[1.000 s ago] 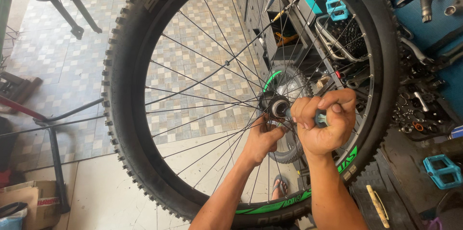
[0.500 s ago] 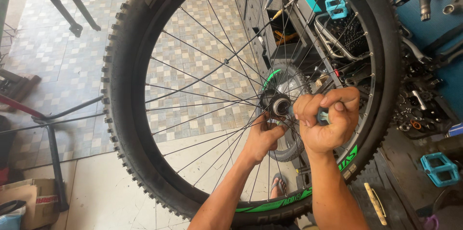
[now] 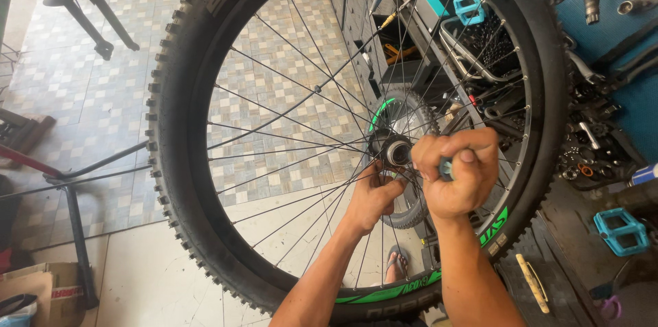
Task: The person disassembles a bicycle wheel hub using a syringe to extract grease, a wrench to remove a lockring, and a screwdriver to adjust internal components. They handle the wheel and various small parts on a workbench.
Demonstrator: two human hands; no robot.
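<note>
A large bicycle wheel with a knobby black tyre (image 3: 179, 101), thin spokes and a black rim with green markings stands upright in front of me. Its hub (image 3: 396, 151) sits at the centre, with a toothed sprocket behind it. My left hand (image 3: 373, 198) reaches through the spokes and grips the wheel just below the hub. My right hand (image 3: 456, 171) is closed in a fist around a teal-handled tool (image 3: 445, 168), held against the hub's right side. The tool's tip is hidden by my fingers.
A cluttered workbench (image 3: 589, 142) with metal parts, a wire basket and tools runs along the right. Teal pedals lie at the lower right (image 3: 620, 229) and upper right (image 3: 468, 3). A black metal stand (image 3: 72, 231) and a cardboard box (image 3: 41, 293) are at the left on the tiled floor.
Both hands stay at the hub. My right fist has shifted slightly around the tool; the wheel has barely moved.
</note>
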